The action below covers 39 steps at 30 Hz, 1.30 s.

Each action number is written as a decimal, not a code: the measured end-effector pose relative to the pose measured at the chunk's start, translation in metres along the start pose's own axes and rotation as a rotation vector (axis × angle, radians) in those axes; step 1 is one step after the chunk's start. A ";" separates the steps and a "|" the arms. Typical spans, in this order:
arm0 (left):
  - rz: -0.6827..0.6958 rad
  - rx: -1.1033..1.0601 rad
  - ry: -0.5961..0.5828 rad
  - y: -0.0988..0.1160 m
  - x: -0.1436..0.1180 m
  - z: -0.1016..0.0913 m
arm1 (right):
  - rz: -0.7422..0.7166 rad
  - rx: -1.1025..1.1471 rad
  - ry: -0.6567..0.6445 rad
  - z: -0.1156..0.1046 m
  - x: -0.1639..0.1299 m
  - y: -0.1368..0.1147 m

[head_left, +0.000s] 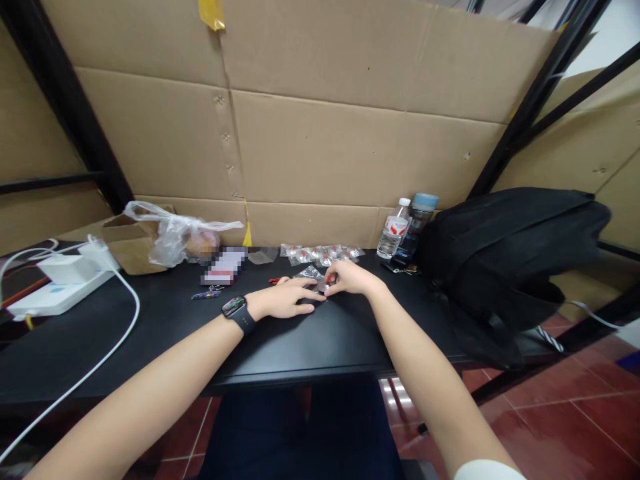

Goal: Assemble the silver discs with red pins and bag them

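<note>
Mid-surface, both hands meet over one clear packet

On the dark surface (pixel 285 353), a clear packet (pixel 311 273) lies partly hidden among the fingers, well back from the near edge. At its right side, the right hand (pixel 345 278) has its grip closed, thumb and fingertips together, seemingly pinching the packet's edge. The left hand (pixel 286 299) lies low and flat at the packet's near side, its grip open with fingers spread. Handling of this packet looks unfinished, since both hands are on it. Just beyond lies a row of clear packets (pixel 323 255) with red bits showing, untouched; whether those are done or waiting, I cannot tell. A small red item (pixel 274 281) sits just left of the left hand. Farther right stand a white-capped bottle (pixel 394 231) and a black bag (pixel 515 250).
</note>
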State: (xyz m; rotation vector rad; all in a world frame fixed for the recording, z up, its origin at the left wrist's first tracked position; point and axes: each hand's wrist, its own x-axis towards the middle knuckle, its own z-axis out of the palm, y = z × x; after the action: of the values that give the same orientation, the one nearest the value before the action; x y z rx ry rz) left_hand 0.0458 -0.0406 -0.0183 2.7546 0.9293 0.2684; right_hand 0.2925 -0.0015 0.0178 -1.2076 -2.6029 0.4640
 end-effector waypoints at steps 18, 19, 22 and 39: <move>0.000 0.034 0.009 0.006 -0.004 -0.016 | 0.048 -0.110 0.357 0.028 0.019 -0.002; -0.012 0.039 0.050 0.004 -0.004 -0.016 | 0.015 -0.054 0.322 0.023 0.018 0.000; -0.103 0.072 0.220 0.001 -0.001 -0.012 | -0.091 0.147 0.265 0.004 0.009 0.011; -0.509 -0.162 0.468 -0.004 0.007 -0.013 | 0.010 0.442 0.241 0.026 0.021 0.017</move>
State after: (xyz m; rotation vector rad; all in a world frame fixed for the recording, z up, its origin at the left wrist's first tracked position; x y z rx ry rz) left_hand 0.0460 -0.0312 -0.0059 2.2409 1.5953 0.8669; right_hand 0.2821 0.0197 -0.0110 -1.0495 -2.1416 0.7914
